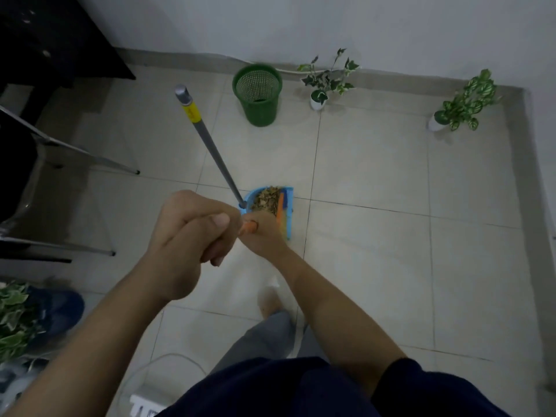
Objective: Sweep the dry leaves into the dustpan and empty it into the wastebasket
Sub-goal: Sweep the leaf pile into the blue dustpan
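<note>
**Leaves in the pan, both hands on the broom**

The dustpan point(288, 212) was blue and sat on the pale tile floor point(376, 164) near the middle of the view, its tray filled with a heap of dry brown leaves point(266, 198). A long grey handle point(210, 145) with a yellow band near its top rose from the pan's left corner and leaned up and to the left. An orange broom point(280, 206) lay along the right side of the leaves, inside the pan.

At far left stood dark furniture and metal chair legs point(90, 158), close to the handle's upper end. A leafy plant point(12, 314) and a blue shoe point(60, 308) lay at lower left. Bare tiles stretched between the pan and the green mesh wastebasket point(258, 94), which stood upright near the far wall, well apart from the pan. Right of the basket were two potted plants, one point(326, 82) near it and the other point(463, 103) by the right-hand skirting. The tiles to the pan's right were open.

The left hand point(186, 233) was curled into a tight fist, thumb on top; what it gripped was hidden, though an orange shaft end point(249, 227) showed just beside the thumb. The right hand point(264, 233) was lower, wrapped around that orange shaft just above the pan.
</note>
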The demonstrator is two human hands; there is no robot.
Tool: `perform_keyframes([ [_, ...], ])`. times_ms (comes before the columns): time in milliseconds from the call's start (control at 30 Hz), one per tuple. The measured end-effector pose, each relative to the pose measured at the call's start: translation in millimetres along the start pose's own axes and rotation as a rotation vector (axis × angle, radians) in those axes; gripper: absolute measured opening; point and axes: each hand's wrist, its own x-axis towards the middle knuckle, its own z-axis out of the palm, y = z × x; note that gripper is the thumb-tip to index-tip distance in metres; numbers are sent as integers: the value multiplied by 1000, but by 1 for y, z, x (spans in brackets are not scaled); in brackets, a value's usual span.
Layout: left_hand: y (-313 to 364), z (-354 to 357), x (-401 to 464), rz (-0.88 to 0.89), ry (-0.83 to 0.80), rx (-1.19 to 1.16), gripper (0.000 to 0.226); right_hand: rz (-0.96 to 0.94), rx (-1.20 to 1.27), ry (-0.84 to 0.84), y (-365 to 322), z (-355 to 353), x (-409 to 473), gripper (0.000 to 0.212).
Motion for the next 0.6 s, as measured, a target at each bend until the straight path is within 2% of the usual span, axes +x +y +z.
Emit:
perform_keyframes([
  [133,15,7,-3,87,-5,-72,35,-146,-52,176,6,-10,-8,26],
  [233,8,24,-2,81,3,-96,36,-159,-112,183,30,-29,-13,33],
  [400,-25,44,-4,-62,-20,-90,37,-87,-94,71,70,-31,-5,36],
  [467,-32,44,-5,-102,2,-75,37,-34,-149,12,59,-26,-5,34],
  [500,-33,42,-5,-103,18,-57,37,-46,-257,-18,49,-21,-3,29],
  [600,-21,30,-2,-56,31,-4,37,-24,-195,-73,19,-9,2,19],
])
